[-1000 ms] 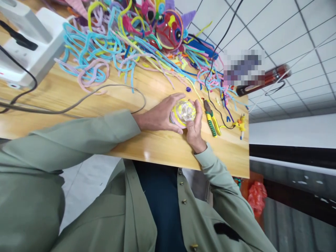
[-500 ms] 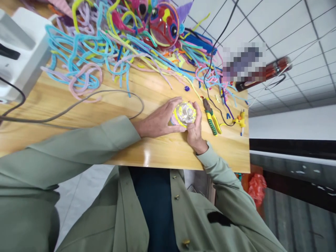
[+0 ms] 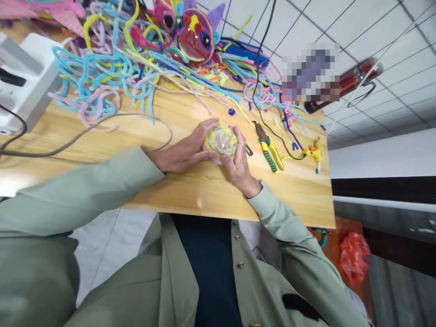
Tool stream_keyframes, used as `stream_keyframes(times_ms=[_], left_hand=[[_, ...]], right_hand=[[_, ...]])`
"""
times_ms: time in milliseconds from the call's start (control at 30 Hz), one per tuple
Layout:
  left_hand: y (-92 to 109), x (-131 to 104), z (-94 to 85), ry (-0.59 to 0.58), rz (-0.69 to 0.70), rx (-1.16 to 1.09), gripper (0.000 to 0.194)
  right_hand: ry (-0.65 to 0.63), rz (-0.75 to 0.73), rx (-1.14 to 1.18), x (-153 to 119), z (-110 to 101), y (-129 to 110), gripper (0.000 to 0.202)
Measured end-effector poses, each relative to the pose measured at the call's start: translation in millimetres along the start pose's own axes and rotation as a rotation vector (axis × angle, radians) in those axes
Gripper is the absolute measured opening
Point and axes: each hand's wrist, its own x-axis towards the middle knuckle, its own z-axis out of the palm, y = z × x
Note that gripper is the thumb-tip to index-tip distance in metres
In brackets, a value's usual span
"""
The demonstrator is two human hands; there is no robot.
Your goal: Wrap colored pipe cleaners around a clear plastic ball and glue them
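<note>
Between my two hands is a clear, round plastic piece (image 3: pixel 223 141) with yellow fuzzy trim around it and some pale purple low on its side. My left hand (image 3: pixel 187 150) wraps its left side, fingers along the far edge and thumb on the near edge. From the right, my right hand (image 3: pixel 241 165) grips it, with the thumb at the front. Just right of that hand lies a small black-edged item (image 3: pixel 250 150), partly hidden. Pliers with green and yellow handles (image 3: pixel 270 147) rest on the table farther right.
Fuzzy craft stems (image 3: pixel 102 68) heap along the far side, with a fish-like figure (image 3: pixel 195 36) among them. A yellow glue gun (image 3: pixel 315 154) lies near the right edge, its cord crossing the wooden table (image 3: pixel 184 195). A white appliance (image 3: pixel 30 77) stands left.
My view has shifted, so most table items appear a little farther left. Both hands keep hold of the round piece. The small black-edged item beside my right hand now shows.
</note>
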Motion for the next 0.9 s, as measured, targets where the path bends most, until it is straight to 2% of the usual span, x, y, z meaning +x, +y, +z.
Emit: stream_keyframes(times_ms=[67,167,233,300,433,533,633,767,900], left_hand=[[1.6,2.0,-4.9,0.067,-0.007,0.037,0.088],[8.2,3.2,-9.7,0.181,-0.125,0.085,0.076],[13.1,2.5,-11.0,0.205,-0.165,0.104,0.067],[17.0,1.2,-11.4,0.221,-0.141,0.117,0.061],[19.8,-1.5,-11.2,0.156,-0.09,0.041,0.069],[19.5,-3.4,-10.9,0.094,-0.05,0.073,0.074],[19.9,-5.2,-11.3,0.05,0.004,0.123,0.07],[20.7,-6.4,-14.0,-0.002,-0.051,0.071,0.066],[19.6,-5.7,-17.2,0.001,-0.026,0.055,0.059]], right_hand=[[0.015,0.003,0.043,1.1,1.1,1.8,0.081],[0.039,0.023,0.089,3.4,-0.7,4.0,0.078],[0.05,0.052,0.104,5.6,-3.4,5.1,0.073],[0.062,0.062,0.104,7.9,-5.5,5.7,0.07],[0.068,0.023,0.064,10.5,-2.8,4.5,0.079],[0.028,0.032,0.036,9.0,3.7,1.7,0.085],[0.041,-0.016,0.027,7.0,8.8,0.4,0.087],[0.074,-0.082,0.061,8.1,6.6,2.2,0.09],[0.001,-0.083,0.084,10.3,-1.2,2.7,0.092]])
